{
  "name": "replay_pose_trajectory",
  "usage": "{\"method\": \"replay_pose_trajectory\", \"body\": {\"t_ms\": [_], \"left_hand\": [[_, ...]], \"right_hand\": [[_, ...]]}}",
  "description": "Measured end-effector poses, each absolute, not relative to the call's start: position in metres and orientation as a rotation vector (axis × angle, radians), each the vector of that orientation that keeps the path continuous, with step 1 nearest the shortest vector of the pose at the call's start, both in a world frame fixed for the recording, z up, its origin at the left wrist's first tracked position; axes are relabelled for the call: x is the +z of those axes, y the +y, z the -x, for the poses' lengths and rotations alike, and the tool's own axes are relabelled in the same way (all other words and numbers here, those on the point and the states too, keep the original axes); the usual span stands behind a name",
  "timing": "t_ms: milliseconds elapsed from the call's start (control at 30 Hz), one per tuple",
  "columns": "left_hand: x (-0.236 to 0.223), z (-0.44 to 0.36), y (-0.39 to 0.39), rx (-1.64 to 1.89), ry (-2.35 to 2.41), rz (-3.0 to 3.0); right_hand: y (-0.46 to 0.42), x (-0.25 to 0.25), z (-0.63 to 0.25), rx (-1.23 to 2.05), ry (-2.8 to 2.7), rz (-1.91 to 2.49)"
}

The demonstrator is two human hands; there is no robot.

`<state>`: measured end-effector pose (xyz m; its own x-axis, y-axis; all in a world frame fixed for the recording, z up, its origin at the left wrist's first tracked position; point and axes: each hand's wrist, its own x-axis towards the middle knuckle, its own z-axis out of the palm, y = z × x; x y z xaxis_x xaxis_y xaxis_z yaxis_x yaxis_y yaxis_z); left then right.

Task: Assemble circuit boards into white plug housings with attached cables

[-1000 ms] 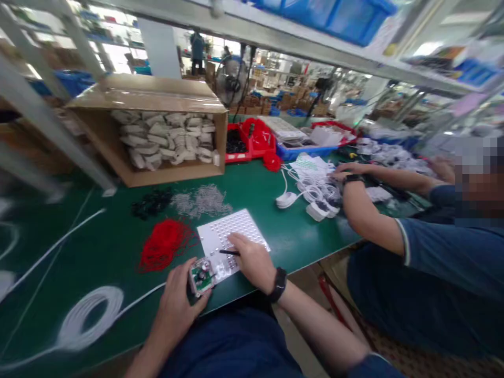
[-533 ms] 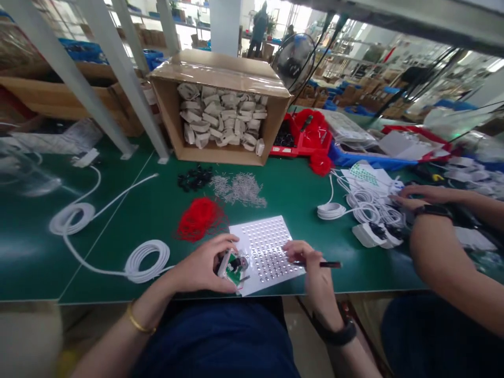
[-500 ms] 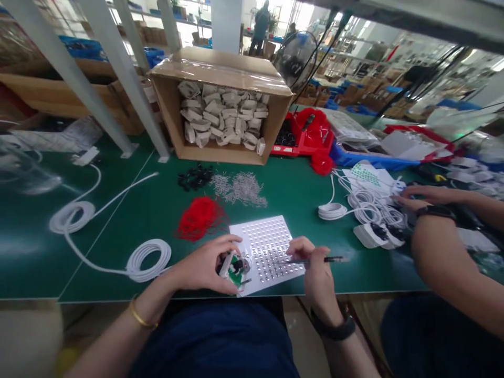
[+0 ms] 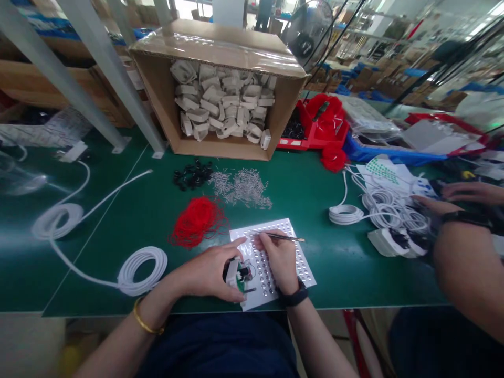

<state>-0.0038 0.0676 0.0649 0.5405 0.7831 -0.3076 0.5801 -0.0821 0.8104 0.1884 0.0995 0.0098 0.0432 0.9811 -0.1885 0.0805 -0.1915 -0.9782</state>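
My left hand [image 4: 208, 274] is closed around a small white plastic housing [image 4: 233, 272] with a green circuit board and a black part on its open face. Under and beside it lies a white sheet [image 4: 252, 303] covered in rows of small shiny round metal discs [image 4: 264, 273]. Over the upper part of this sheet, my right hand [image 4: 280, 257] pinches a pair of slim tweezers [image 4: 285, 237]. Their tips point left and are hard to make out at the fingertips. A tangle of red wires [image 4: 199, 221] lies beyond my left hand.
An open cardboard box [image 4: 157, 100] of white housings stands at the back. Black parts [image 4: 192, 174] and small clear tubes [image 4: 244, 186] lie before it. Coiled white cables [image 4: 142, 270] rest at left. On the right, a co-worker's arm [image 4: 466, 252] reaches over more cables and housings.
My right hand has moved left and away from me with the tweezers, over the upper part of the disc sheet. The white housing stays in my left hand, slightly turned. The view has shifted.
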Motion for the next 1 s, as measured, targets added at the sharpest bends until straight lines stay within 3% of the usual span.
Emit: {"method": "replay_pose_trajectory", "body": {"t_ms": [1000], "left_hand": [[0.0679,0.0003,0.0721,0.222,1.169,-1.761]], "right_hand": [[0.1056,0.0107,-0.1923,1.401,-1.201,1.371]]}}
